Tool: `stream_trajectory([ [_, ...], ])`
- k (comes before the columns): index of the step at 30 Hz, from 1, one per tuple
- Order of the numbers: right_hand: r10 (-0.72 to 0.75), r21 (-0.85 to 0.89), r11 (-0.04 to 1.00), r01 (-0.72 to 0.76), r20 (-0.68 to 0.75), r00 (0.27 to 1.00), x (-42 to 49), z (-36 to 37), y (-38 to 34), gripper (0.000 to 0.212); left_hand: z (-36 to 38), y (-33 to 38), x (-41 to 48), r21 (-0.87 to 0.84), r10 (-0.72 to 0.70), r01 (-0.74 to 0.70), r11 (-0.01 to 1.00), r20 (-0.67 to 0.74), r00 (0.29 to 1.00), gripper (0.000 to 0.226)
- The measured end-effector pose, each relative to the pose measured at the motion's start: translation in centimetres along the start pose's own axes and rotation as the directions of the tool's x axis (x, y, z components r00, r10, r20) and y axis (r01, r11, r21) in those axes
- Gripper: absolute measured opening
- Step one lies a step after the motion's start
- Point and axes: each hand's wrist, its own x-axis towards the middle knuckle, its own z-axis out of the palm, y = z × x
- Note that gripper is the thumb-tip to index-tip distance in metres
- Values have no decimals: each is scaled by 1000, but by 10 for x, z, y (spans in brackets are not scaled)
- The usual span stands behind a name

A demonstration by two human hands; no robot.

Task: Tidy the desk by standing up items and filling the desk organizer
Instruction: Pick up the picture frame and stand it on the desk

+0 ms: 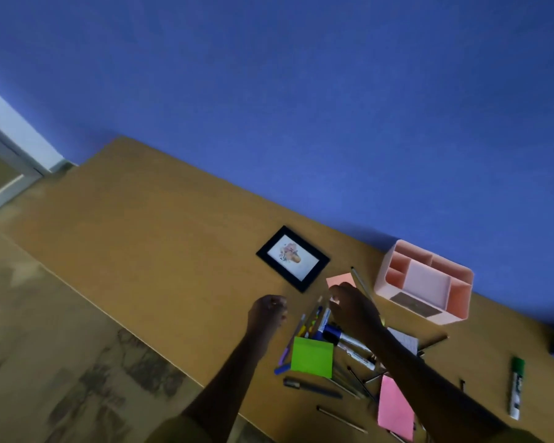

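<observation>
The desk (141, 219) carries everything. Beyond the right hand (354, 306), to its right, stands the pink organizer (461, 302), and its compartments look empty. Ahead, between both hands, the black picture frame (293, 258) lies flat. A green note pad (312, 356) and loose pens (311, 390) lie beside the right forearm. I judge the task barely begun.

The left hand (267, 311) has its fingers curled in, and I see nothing in it. The right hand bends its fingers over a salmon note (341, 279); whether it grips anything I cannot tell.
</observation>
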Motion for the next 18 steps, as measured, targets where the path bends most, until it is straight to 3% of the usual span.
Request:
stream_trajectory([
  [4,-22,28,999,21,24,999,35,-1,-21,24,0,9,26,-91,-72,73,993,7,997,23],
  [7,-10,58,998,7,59,998,62,-6,-34,38,5,17,45,-210,-135,134,968,10,991,24],
  [11,-21,54,998,16,103,995,97,-6,-43,47,8,33,61,-432,-296,301,850,82,952,16],
  [18,9,-13,1000,-7,159,987,145,-3,-39,81,11,42,91,-517,-392,374,770,79,917,11],
])
